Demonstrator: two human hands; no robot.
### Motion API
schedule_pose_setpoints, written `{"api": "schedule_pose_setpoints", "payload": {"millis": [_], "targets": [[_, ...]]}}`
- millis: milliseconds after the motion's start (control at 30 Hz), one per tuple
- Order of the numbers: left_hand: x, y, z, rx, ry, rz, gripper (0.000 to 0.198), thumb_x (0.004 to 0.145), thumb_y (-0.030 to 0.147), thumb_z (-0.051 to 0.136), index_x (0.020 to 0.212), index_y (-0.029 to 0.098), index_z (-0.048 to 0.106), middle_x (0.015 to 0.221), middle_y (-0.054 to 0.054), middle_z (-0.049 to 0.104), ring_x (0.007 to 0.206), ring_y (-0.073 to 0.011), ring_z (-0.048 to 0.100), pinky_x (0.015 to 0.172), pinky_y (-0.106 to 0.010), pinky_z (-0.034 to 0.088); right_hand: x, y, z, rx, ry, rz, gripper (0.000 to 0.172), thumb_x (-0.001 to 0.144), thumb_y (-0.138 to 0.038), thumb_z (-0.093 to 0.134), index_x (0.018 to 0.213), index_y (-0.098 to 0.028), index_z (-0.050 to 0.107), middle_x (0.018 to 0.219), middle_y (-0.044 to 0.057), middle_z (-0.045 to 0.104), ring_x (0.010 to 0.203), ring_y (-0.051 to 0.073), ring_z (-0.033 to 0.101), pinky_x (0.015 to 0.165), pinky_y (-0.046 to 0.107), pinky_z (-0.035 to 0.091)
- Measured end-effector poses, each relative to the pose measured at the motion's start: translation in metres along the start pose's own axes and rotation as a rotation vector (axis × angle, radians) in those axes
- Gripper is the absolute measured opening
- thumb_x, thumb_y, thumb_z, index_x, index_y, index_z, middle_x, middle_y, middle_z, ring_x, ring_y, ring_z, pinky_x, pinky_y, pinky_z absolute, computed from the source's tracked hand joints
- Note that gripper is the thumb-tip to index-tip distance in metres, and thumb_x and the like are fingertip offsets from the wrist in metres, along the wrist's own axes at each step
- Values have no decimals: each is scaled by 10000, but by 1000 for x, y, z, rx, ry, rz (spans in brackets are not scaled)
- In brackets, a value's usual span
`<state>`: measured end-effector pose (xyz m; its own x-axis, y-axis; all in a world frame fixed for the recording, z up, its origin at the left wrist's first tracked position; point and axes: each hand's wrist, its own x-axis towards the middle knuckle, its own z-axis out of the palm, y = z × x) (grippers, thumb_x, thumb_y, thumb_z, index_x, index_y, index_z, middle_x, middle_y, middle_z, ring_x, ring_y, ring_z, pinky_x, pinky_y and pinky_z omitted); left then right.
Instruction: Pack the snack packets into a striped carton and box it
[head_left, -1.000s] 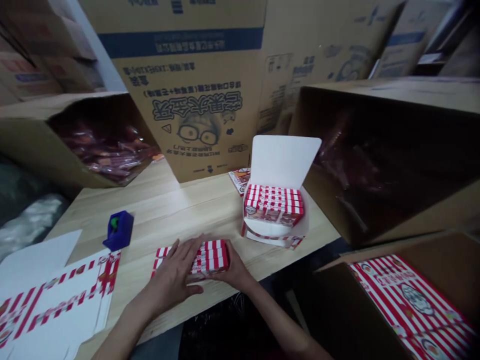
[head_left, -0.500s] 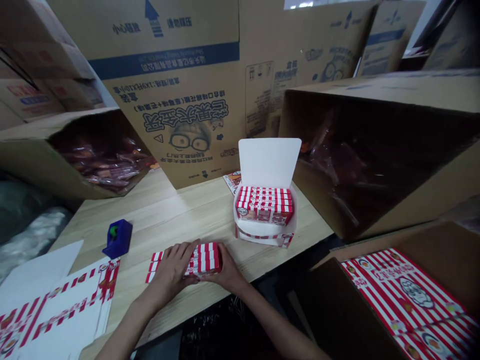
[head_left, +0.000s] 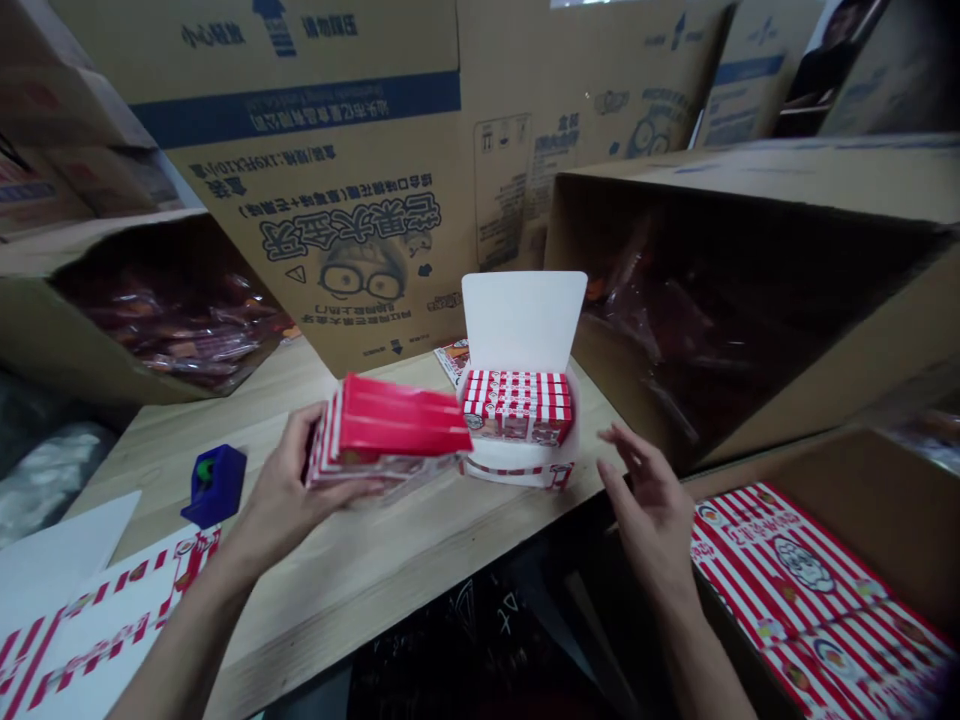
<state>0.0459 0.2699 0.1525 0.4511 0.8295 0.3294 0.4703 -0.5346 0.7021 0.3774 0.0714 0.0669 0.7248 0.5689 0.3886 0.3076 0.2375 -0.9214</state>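
Note:
My left hand [head_left: 300, 480] grips a stack of small red-and-white striped boxes [head_left: 397, 420], lifted above the table and tilted so their plain red sides show. The stack is a little blurred. Just right of it stands an upright display box [head_left: 521, 300] with its white lid raised. Several striped small boxes [head_left: 517, 400] sit in the back of that display box, and white inner space shows in front of them. My right hand [head_left: 649, 500] hangs to the right of the display box, fingers apart and holding nothing.
A blue tape dispenser [head_left: 216, 485] and flat striped cartons [head_left: 97, 620] lie on the left. Open cardboard boxes with wrapped packets stand left [head_left: 45, 300] and right [head_left: 750, 160]. A carton of striped boxes [head_left: 802, 570] is at lower right. A large cardboard box [head_left: 360, 180] blocks the back.
My left hand has raised the stack of small boxes off the table and turned it. My right hand has let go of it and moved right, past the display box. The view has shifted slightly.

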Motion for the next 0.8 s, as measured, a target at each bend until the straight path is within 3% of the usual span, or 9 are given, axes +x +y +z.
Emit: {"api": "schedule_pose_setpoints", "payload": {"millis": [67,167,267,367,533,700,800], "targets": [[34,41,18,-233,1,35,875,612,428,971,1355,229,555,1179,-70,717,1044,-316,706,935,-467,593,22,23,-4,-74,10,-2,591,874,-428,757,1423,-298,581,1472,98,596,1409,298,519,1243,596,298],[82,81,71,-533,-173,123,827,561,369,996,1261,179,597,1059,-70,754,978,-312,734,922,-471,602,37,61,9,-72,-15,110,786,802,-494,797,1498,-300,487,1589,123,470,1479,317,427,1221,621,301],[112,86,130,-669,-299,166,798,602,311,977,1272,201,558,1167,-77,741,1074,-300,716,983,-457,572,36,83,24,15,-12,196,826,782,-523,788,1507,-285,471,1588,144,457,1485,326,415,1199,609,339],[120,69,167,-669,-368,146,767,624,266,956,1276,216,555,1220,-80,723,1111,-296,696,997,-436,553,32,87,30,57,-15,220,754,823,-520,744,1491,-281,490,1556,141,493,1465,315,444,1179,578,385],[123,47,174,-557,-562,102,800,683,294,913,1380,240,523,1275,-92,692,1134,-315,671,979,-435,538,31,82,31,157,-35,228,651,864,-455,717,1460,-284,518,1544,117,499,1449,289,460,1194,545,393],[137,48,167,-142,-614,314,831,621,402,952,1336,222,568,1283,-119,642,1179,-365,592,1020,-485,461,29,79,33,171,-11,206,746,863,-376,712,1544,-286,419,1497,115,506,1431,271,471,1191,522,415],[144,53,161,-38,-624,393,781,632,429,941,1300,232,588,1258,-122,643,1143,-362,587,996,-473,455,26,78,33,165,-8,215,802,893,-362,678,1604,-299,313,1468,115,522,1404,254,497,1181,512,428]]}}
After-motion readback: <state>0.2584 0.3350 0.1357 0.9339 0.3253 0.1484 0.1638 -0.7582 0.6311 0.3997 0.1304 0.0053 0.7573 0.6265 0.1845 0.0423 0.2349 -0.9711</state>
